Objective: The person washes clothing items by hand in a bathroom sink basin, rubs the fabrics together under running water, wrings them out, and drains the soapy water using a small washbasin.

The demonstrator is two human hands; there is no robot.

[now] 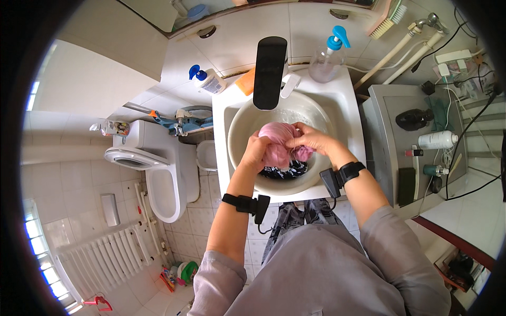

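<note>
A bunched pink cloth [276, 138] hangs above a round cream basin [240, 126] that sits in the white sink. My left hand [255, 150] grips the cloth's left side with the fingers curled round it. From the right, my right hand [310, 141] pinches the cloth's folds, its fingers closed on them. Beneath the cloth, a black-and-white patterned cloth [287, 171] lies in the basin, partly hidden by my hands and the pink cloth. Clear water or suds show at the basin's far side.
A black-topped faucet [270, 73] overhangs the basin. Behind stand a blue-pump bottle [208, 80] and a clear pump dispenser [326, 66]. A toilet [166, 184] is at left; a grey cabinet [390, 113] with bottles and cords is at right.
</note>
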